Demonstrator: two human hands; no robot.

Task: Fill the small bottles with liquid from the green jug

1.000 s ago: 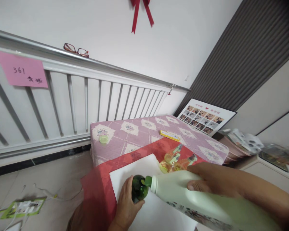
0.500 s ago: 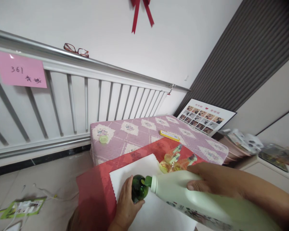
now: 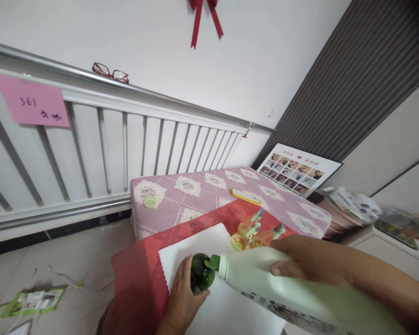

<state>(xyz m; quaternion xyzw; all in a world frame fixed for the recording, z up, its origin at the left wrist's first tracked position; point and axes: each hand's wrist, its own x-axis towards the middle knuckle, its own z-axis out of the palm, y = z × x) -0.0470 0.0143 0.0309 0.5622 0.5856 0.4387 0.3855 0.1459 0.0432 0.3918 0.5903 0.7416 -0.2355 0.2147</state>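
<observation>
My right hand (image 3: 307,263) grips a large white jug (image 3: 275,286), tilted so its open neck points left and down. The neck touches the mouth of a small dark green bottle (image 3: 201,273), which my left hand (image 3: 183,298) holds upright, fingers wrapped round it. A green spout or funnel piece (image 3: 212,262) sits between neck and bottle. Both stand over a white sheet (image 3: 195,246) on a red cloth (image 3: 139,274). Just behind the jug lie small clear bottles with yellow liquid and pump tops (image 3: 253,230).
A low table with a pink patterned cover (image 3: 202,186) carries a pale green cap (image 3: 150,201) and a yellow flat object (image 3: 246,196). Behind is a white radiator (image 3: 125,144) with red glasses (image 3: 110,72) and a pink note (image 3: 33,104). A photo board (image 3: 298,170) leans at the right.
</observation>
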